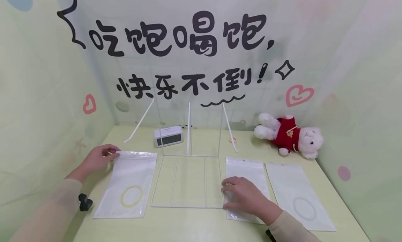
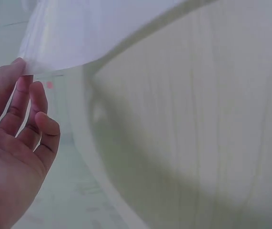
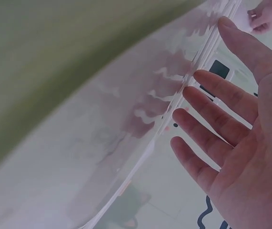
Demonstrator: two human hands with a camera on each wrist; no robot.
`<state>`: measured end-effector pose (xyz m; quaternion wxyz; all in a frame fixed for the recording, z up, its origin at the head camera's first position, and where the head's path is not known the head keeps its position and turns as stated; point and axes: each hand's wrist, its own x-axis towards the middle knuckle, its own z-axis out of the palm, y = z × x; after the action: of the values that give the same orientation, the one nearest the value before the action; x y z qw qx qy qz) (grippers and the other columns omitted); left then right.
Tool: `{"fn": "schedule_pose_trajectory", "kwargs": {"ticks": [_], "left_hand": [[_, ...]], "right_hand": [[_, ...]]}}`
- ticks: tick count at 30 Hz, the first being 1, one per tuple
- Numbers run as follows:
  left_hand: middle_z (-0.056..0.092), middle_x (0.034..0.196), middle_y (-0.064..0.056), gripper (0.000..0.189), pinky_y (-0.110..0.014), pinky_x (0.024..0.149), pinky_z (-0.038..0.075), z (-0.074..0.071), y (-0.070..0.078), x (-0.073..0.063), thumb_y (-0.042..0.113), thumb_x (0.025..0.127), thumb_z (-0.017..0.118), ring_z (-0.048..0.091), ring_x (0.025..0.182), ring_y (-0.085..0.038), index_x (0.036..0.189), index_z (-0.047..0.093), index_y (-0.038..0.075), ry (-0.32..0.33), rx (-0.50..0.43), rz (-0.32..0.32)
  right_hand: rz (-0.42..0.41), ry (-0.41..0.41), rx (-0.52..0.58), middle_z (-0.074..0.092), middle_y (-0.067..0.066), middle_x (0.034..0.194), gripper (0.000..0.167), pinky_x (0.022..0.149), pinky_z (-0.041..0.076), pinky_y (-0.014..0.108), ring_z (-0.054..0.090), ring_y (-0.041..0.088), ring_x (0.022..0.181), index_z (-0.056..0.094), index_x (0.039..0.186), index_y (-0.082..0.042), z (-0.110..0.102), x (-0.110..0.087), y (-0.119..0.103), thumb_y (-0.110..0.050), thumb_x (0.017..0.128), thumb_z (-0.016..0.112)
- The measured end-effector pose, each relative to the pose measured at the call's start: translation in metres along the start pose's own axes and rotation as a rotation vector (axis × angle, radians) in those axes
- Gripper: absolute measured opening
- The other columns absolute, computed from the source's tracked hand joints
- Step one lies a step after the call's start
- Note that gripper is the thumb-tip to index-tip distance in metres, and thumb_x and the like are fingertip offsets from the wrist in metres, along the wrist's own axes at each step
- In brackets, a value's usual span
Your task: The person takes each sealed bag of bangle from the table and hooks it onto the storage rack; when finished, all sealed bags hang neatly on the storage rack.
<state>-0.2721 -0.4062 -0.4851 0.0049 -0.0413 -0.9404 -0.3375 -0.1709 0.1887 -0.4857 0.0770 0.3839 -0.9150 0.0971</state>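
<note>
My left hand (image 1: 98, 160) pinches the upper left corner of a white zip bag (image 1: 133, 172) with a yellow ring mark. In the left wrist view thumb and fingers meet at that bag corner (image 2: 74, 38). My right hand (image 1: 246, 196) is over the left part of a second zip bag (image 1: 246, 170), fingers spread and nearly straight. The right wrist view shows the fingers (image 3: 216, 93) beside a bag's shiny edge; contact is hard to tell. Farther right lies a third white bag (image 1: 295, 179) with a faint ring. Between the bags stands a white wire rack (image 1: 188, 207).
Three prongs slant forward from the rack, the middle prong (image 1: 188, 130) among them. Behind are a white digital clock (image 1: 168, 137) and an orange band (image 1: 232, 140). A plush bear (image 1: 287, 135) in red lies at the back right. Printed cloth (image 1: 201, 60) walls the table.
</note>
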Motion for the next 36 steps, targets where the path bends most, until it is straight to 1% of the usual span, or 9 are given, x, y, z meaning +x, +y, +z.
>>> {"fn": "schedule_pose_trajectory", "kwargs": {"ticks": [2, 6, 9, 12, 19, 21, 26, 30, 36], "left_hand": [[0.071, 0.112, -0.014, 0.036, -0.023, 0.069, 0.056, -0.003, 0.006, -0.004, 0.038, 0.099, 0.069, 0.063, 0.092, -0.019, 0.120, 0.069, 0.009, 0.008, -0.002, 0.007], [0.072, 0.107, -0.012, 0.034, -0.022, 0.067, 0.055, -0.008, 0.018, -0.013, 0.036, 0.098, 0.071, 0.062, 0.086, -0.009, 0.118, 0.070, 0.009, 0.038, 0.001, 0.056], [0.072, 0.106, -0.011, 0.032, -0.022, 0.067, 0.055, -0.012, 0.026, -0.019, 0.035, 0.099, 0.071, 0.062, 0.084, -0.004, 0.117, 0.070, 0.009, 0.052, 0.006, 0.082], [0.072, 0.103, -0.009, 0.032, -0.023, 0.066, 0.055, -0.015, 0.031, -0.025, 0.036, 0.099, 0.071, 0.063, 0.084, -0.005, 0.117, 0.070, 0.009, 0.064, 0.004, 0.082], [0.072, 0.097, -0.006, 0.029, -0.025, 0.064, 0.056, -0.025, 0.037, -0.038, 0.036, 0.099, 0.070, 0.067, 0.085, -0.022, 0.116, 0.069, 0.012, 0.079, 0.002, 0.092], [0.072, 0.097, -0.006, 0.028, -0.025, 0.064, 0.055, -0.029, 0.041, -0.040, 0.036, 0.099, 0.070, 0.067, 0.084, -0.020, 0.116, 0.069, 0.013, 0.087, 0.000, 0.103], [0.072, 0.095, -0.006, 0.028, -0.023, 0.064, 0.055, -0.039, 0.056, -0.045, 0.036, 0.100, 0.069, 0.065, 0.079, -0.008, 0.116, 0.069, 0.013, 0.110, -0.008, 0.110], [0.072, 0.095, -0.005, 0.027, -0.023, 0.063, 0.055, -0.044, 0.071, -0.051, 0.035, 0.099, 0.070, 0.065, 0.078, -0.007, 0.116, 0.069, 0.013, 0.134, -0.014, 0.122], [0.072, 0.096, 0.003, 0.024, -0.019, 0.064, 0.055, -0.047, 0.089, -0.062, 0.031, 0.099, 0.071, 0.065, 0.079, -0.004, 0.117, 0.070, 0.015, 0.183, -0.041, 0.158]], "right_hand": [[0.004, -0.008, 0.000, 0.072, 0.000, 0.121, 0.042, 0.093, 0.057, 0.041, 0.066, 0.019, 0.114, 0.078, 0.105, -0.018, 0.000, 0.000, -0.001, -0.045, 0.076, 0.089], [0.007, -0.011, 0.000, 0.072, 0.000, 0.121, 0.042, 0.094, 0.057, 0.042, 0.066, 0.019, 0.114, 0.078, 0.105, -0.017, -0.001, -0.001, -0.002, -0.044, 0.075, 0.090], [0.007, -0.011, 0.000, 0.072, 0.000, 0.121, 0.042, 0.094, 0.057, 0.042, 0.066, 0.020, 0.114, 0.078, 0.105, -0.017, -0.001, 0.000, -0.002, -0.044, 0.075, 0.090], [0.005, -0.011, -0.002, 0.072, 0.000, 0.122, 0.042, 0.094, 0.057, 0.041, 0.067, 0.020, 0.114, 0.078, 0.106, -0.017, -0.002, 0.000, -0.002, -0.044, 0.076, 0.089], [0.005, -0.024, 0.004, 0.072, 0.000, 0.123, 0.043, 0.094, 0.058, 0.041, 0.067, 0.020, 0.113, 0.078, 0.107, -0.017, -0.001, 0.000, -0.002, -0.043, 0.076, 0.090], [0.010, -0.026, 0.008, 0.072, 0.000, 0.123, 0.043, 0.094, 0.058, 0.041, 0.067, 0.020, 0.113, 0.078, 0.107, -0.017, -0.002, 0.000, -0.002, -0.042, 0.075, 0.090], [0.013, -0.028, 0.019, 0.072, 0.001, 0.123, 0.042, 0.094, 0.058, 0.041, 0.068, 0.021, 0.112, 0.078, 0.108, -0.016, -0.002, 0.000, -0.002, -0.041, 0.076, 0.090], [0.007, -0.020, 0.013, 0.072, 0.001, 0.123, 0.042, 0.094, 0.058, 0.040, 0.068, 0.021, 0.112, 0.078, 0.107, -0.016, -0.001, 0.000, -0.001, -0.041, 0.075, 0.090], [0.004, -0.016, 0.001, 0.072, 0.000, 0.122, 0.042, 0.095, 0.058, 0.040, 0.068, 0.020, 0.112, 0.079, 0.107, -0.016, 0.000, -0.001, 0.000, -0.042, 0.075, 0.090]]}}
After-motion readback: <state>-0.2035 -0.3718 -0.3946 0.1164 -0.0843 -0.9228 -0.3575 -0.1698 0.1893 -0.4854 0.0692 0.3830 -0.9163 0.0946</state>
